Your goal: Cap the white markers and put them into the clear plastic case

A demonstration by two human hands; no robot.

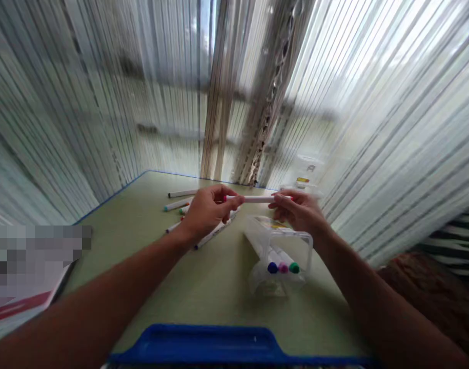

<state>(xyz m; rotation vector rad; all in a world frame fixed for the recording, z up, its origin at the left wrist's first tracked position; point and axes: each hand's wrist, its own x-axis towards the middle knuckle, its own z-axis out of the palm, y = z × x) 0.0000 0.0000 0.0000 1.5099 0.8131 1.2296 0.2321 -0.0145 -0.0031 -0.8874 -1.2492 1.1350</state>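
Both my hands hold one white marker level above the green table. My left hand pinches its left end, where a pink cap shows. My right hand pinches the right end. Just below my right hand lies a clear plastic marker case on its side, with three markers inside showing blue, pink and green ends. Several loose white markers lie on the table behind and under my left hand.
The table has a blue edge with a blue handle-like rim nearest me. Striped sheer curtains hang close behind and on both sides. A white and red paper lies at the left. A brown cushion sits at the right.
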